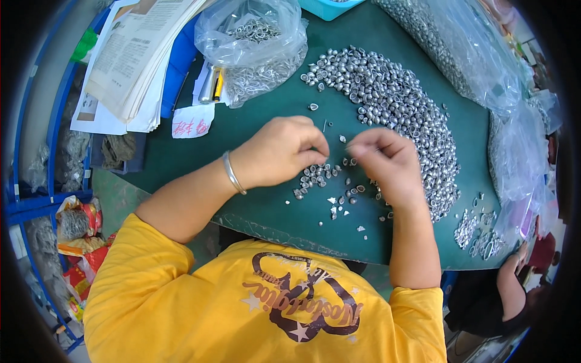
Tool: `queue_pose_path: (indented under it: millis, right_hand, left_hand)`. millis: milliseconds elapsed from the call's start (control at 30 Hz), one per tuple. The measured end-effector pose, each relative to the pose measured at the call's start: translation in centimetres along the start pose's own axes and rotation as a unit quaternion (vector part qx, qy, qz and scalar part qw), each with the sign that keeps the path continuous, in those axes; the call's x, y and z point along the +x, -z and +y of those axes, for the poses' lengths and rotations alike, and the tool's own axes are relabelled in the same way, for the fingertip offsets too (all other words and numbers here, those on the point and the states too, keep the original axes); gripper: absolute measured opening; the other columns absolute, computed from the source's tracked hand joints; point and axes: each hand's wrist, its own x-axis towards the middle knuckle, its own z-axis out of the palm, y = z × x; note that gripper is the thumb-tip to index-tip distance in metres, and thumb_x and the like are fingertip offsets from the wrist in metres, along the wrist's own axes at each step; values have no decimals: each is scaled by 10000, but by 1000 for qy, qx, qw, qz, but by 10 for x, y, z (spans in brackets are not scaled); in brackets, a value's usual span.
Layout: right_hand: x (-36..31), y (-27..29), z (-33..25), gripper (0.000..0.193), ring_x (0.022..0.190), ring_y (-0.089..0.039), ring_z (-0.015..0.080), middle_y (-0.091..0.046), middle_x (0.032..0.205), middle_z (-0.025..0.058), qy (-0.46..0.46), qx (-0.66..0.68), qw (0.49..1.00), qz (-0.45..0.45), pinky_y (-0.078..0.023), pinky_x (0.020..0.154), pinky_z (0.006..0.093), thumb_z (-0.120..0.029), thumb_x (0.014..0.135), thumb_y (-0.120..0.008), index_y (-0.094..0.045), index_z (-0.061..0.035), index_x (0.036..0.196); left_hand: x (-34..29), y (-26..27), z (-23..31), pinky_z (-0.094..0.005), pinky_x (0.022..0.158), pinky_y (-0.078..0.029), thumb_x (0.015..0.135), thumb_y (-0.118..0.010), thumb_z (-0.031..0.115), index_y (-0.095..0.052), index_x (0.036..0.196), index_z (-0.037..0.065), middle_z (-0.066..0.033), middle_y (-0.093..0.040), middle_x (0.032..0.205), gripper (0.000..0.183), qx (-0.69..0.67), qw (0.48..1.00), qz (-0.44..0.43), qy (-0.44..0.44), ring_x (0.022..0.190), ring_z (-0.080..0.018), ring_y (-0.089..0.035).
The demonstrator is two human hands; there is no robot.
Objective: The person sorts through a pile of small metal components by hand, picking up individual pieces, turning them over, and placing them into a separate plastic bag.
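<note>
Small hollow silver metal pieces [393, 97] are heaped in a wide curved pile on the green table. In front of it my left hand [284, 150], with a silver bangle [232, 172] on its wrist, has thumb and fingers pinched together; whatever they hold is too small to name. Facing it across a narrow gap, my right hand [390, 163] is also pinched, slightly blurred, its contents hidden. One loose metal piece [343, 139] lies by the right fingertips. Below the left fingers sits a small cluster of metal pieces [318, 174]. White fragments [333, 212] are scattered nearer me.
A clear bag of metal rings [260, 66] stands at the back left, beside papers [136, 54], a silver lighter-like cylinder [209, 85] and a yellow marker [218, 86]. Large filled plastic bags [448, 48] line the right. Another person's arm [511, 281] shows at the lower right.
</note>
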Motion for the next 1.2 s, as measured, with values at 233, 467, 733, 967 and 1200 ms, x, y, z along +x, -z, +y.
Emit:
queue_pose_path:
  millis: [233,467,733,967,1200]
  right_hand:
    - [-2,11,4,133,615,-600,183,-626,698,102,46,-187,979,-69,-471,573,277,-57,744,-637,-662,-15,868]
    - [-3,7,1,61,582,-550,135,-594,685,43,14,-121,992,-34,-433,536,241,-70,777,-620,-628,-24,815]
    - [-7,1,-8,106,600,-595,188,-635,695,110,12,-195,979,-59,-472,598,277,-109,777,-622,-672,-31,827]
    - [-13,-13,0,58,637,-597,298,-591,707,99,203,-421,884,-30,-487,586,387,-111,752,-618,-648,-78,790]
    - [-14,-14,7,41,611,-592,265,-584,691,93,234,-426,874,-4,-481,543,353,-96,758,-612,-626,-59,771]
  left_hand:
    - [6,15,-14,-154,454,-339,819,-525,46,-540,872,21,-47,-510,769,60,-652,744,-6,147,591,-67,-437]
    - [0,-5,0,-266,492,-368,696,-699,48,-677,793,68,-11,-450,592,101,-44,998,-12,-32,534,-107,-458]
    - [-6,-19,2,-325,583,-449,719,-686,124,-662,803,62,-81,-524,676,108,120,986,9,-114,651,-243,-548]
    - [5,0,7,-198,430,-331,812,-578,62,-596,846,13,-11,-504,680,63,-345,920,35,181,569,-72,-451]
    - [6,9,2,-183,441,-321,768,-615,84,-615,814,23,-3,-504,646,76,-337,916,-2,217,549,-73,-432]
